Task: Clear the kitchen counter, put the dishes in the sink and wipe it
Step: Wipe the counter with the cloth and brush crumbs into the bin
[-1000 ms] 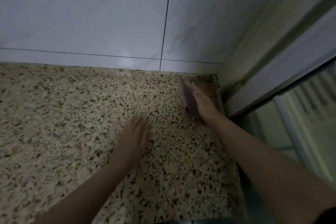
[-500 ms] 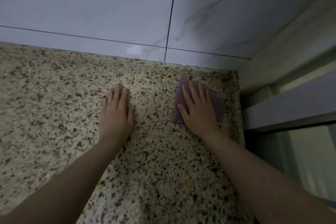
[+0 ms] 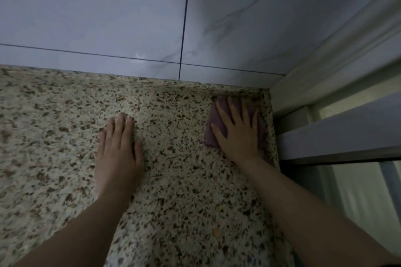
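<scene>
A speckled granite counter [image 3: 65, 128] fills the lower part of the view. A small purple cloth [image 3: 211, 134] lies flat in the counter's far right corner. My right hand [image 3: 238, 134] presses down on it with straight, spread fingers, covering most of it. My left hand [image 3: 118, 149] rests flat on the bare counter to the left of the cloth, fingers straight and together, holding nothing.
A white tiled wall [image 3: 108, 17] rises behind the counter. On the right stands a pale frame [image 3: 338, 67] with a grey ledge [image 3: 338, 136], right beside the counter's end. A small yellowish crumb [image 3: 216, 232] lies on the counter near the front.
My right hand has slid the cloth right and back into the counter's corner. My left hand has stayed flat on the counter, shifting only slightly.
</scene>
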